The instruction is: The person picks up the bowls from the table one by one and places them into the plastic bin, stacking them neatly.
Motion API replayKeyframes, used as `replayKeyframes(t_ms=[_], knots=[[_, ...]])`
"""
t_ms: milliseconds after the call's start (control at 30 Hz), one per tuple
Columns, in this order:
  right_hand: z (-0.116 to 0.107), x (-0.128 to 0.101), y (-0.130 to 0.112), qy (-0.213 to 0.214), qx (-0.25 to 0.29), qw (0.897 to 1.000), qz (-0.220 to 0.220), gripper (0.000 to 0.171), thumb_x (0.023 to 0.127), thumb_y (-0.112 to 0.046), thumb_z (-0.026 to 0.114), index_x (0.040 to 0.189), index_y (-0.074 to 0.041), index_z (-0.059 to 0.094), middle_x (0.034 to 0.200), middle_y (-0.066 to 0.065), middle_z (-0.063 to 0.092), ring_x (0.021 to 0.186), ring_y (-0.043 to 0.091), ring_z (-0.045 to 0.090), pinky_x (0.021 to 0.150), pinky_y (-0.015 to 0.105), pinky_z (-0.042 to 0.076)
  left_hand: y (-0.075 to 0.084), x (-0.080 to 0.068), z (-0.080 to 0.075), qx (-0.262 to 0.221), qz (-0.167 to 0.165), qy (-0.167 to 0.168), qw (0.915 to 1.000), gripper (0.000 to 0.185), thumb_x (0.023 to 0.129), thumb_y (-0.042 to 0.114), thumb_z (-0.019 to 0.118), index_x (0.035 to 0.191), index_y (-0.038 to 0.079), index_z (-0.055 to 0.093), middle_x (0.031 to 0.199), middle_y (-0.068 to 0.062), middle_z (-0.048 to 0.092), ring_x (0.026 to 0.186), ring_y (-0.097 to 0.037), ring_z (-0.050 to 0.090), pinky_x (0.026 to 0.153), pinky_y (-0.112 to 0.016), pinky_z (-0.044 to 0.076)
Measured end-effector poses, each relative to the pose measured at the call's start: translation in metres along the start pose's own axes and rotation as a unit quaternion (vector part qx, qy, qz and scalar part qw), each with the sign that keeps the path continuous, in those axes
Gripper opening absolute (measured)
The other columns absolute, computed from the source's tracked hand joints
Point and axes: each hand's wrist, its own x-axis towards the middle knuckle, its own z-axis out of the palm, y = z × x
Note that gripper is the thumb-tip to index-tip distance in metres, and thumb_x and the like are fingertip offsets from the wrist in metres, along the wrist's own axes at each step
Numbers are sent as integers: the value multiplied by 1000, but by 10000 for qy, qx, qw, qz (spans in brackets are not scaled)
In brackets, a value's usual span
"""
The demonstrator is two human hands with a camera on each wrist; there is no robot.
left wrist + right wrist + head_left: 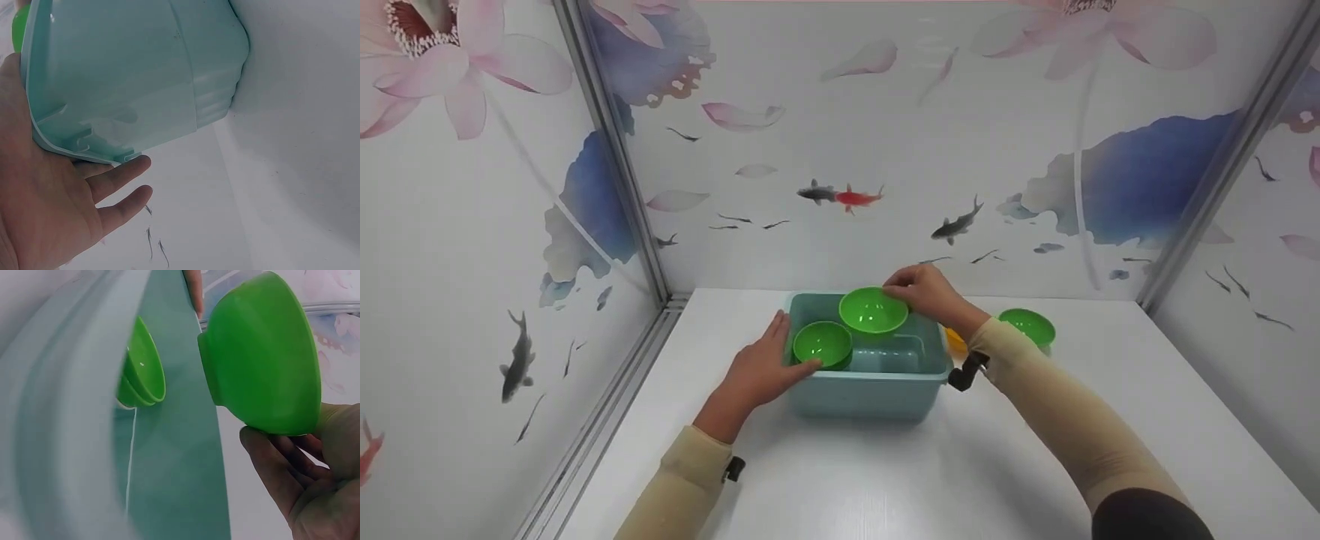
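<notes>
My right hand (934, 294) pinches the rim of a green bowl (874, 311) and holds it over the back part of a pale teal plastic tub (862, 399). In the right wrist view, thumb and fingers meet at the edge of that tilted bowl (264, 360). Inside the tub, at its left end, more green bowls (822, 343) sit nested. My left hand (761, 369) rests at the tub's left front corner, thumb over the front rim. Its fingers (121, 174) stretch out along the outer side in the left wrist view.
To the right of the tub stands another green bowl (1027, 327) on the white table (840, 480). A yellow-orange thing (955, 342), mostly hidden by the right forearm, lies beside the tub. Printed white panels (780, 247) enclose the table's back and sides.
</notes>
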Motion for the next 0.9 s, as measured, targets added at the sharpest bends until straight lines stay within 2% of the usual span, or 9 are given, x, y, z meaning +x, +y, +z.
replayKeyframes(t_ms=[267,633,900], knots=[[6,25,-9,-191,264,9995,-57,20,106,-23,78,113,-6,86,103,6,82,84,15,68,71,25,55,-1,0,1,37,-23,-16,10000,127,93,92,52,177,3,17,184,-15,16,158,-46,42,123,-67,39],[14,48,-13,-365,767,9964,48,20,106,-21,77,115,-4,85,102,8,81,81,15,69,70,26,58,-1,-1,1,-81,-123,-81,9999,129,91,95,50,178,7,14,185,-13,14,163,-43,34,126,-66,35],[23,53,-16,-549,811,9952,54,23,107,-25,76,117,-6,85,105,9,81,85,18,71,74,30,60,-2,0,2,5,-59,17,10000,128,92,95,49,177,5,15,184,-14,17,158,-44,42,122,-69,39]])
